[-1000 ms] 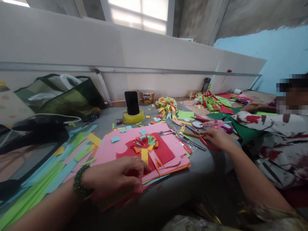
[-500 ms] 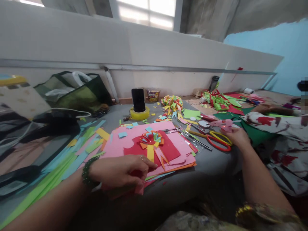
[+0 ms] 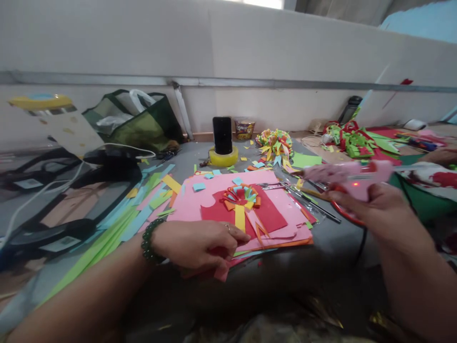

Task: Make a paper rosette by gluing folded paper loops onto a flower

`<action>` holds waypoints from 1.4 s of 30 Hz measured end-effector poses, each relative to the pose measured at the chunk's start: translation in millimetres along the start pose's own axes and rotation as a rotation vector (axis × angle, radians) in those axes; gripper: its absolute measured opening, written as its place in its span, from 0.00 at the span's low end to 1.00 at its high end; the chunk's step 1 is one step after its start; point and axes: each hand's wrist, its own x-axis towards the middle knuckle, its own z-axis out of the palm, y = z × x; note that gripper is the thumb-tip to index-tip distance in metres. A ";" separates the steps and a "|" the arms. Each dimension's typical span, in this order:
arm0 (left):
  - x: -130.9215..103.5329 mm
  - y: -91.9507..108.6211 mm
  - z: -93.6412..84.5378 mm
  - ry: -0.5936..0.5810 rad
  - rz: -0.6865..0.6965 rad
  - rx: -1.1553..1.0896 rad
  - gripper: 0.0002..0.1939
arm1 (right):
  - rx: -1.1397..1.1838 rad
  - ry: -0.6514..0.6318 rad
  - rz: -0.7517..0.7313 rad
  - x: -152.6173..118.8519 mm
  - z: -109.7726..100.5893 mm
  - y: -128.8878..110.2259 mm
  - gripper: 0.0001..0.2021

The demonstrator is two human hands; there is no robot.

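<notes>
Raised at the right, my right hand (image 3: 389,214) is wrapped round the handle of a pink glue gun (image 3: 357,178) with a lit red light. Its nozzle points left, above the scissors. My left hand (image 3: 202,243) lies at the near edge of the paper stack, fingers bent. A small pink paper strip (image 3: 222,272) sticks out below its thumb and seems pinched there; the fingers partly hide it. The index fingertip reaches red paper (image 3: 274,214). Just beyond lies a paper rosette (image 3: 243,197) with a yellow and a pink-orange tail, on that red sheet atop pink paper (image 3: 189,195).
Tweezers (image 3: 314,205) and scissors partly hidden behind my right hand lie right of the stack. Paper strips (image 3: 103,243) spread leftward. A phone (image 3: 222,136) stands in a yellow tape roll (image 3: 223,157). Behind are a green bag (image 3: 143,124) and a cup (image 3: 244,128). Another person's sleeve (image 3: 435,178) is at far right.
My right hand has lifted the glue gun off the scissors area, nearer to me and higher. The view has tilted down and swung left. My left hand keeps its place by the paper.
</notes>
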 end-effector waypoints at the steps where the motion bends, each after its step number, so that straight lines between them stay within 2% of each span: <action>1: -0.3 -0.3 0.1 -0.001 0.003 0.007 0.12 | 0.035 0.001 0.006 2.4 7.3 -14.0 0.19; 3: -1.0 -1.0 0.2 0.022 -0.004 0.056 0.11 | 0.044 -0.009 -0.017 6.9 21.7 -36.0 0.19; 6: -1.6 -3.2 0.4 0.085 -0.058 0.196 0.09 | -0.068 -0.087 -0.082 11.3 41.5 -52.5 0.17; 11: 0.1 -6.7 1.3 0.089 -0.083 0.293 0.09 | -0.252 -0.191 -0.238 15.3 65.0 -57.9 0.10; 15: 1.2 -6.7 2.3 0.086 -0.083 0.275 0.10 | -0.260 -0.203 -0.357 16.2 74.6 -56.8 0.12; 20: 1.7 -5.3 2.2 0.080 -0.089 0.269 0.10 | -0.271 -0.229 -0.412 15.2 78.7 -57.2 0.13; 29: 2.6 -4.3 2.4 0.065 -0.092 0.313 0.10 | -0.274 -0.248 -0.419 12.4 75.4 -60.2 0.14; 33: 2.4 -5.2 2.4 0.057 -0.095 0.336 0.11 | -0.352 -0.241 -0.339 14.9 77.6 -58.4 0.12; 38: 2.7 -3.6 2.3 0.050 -0.092 0.344 0.10 | -0.386 -0.296 -0.349 16.3 77.9 -57.7 0.10; 42: 3.6 -2.1 2.1 0.040 -0.114 0.352 0.10 | -0.376 -0.240 -0.388 13.7 77.8 -57.5 0.11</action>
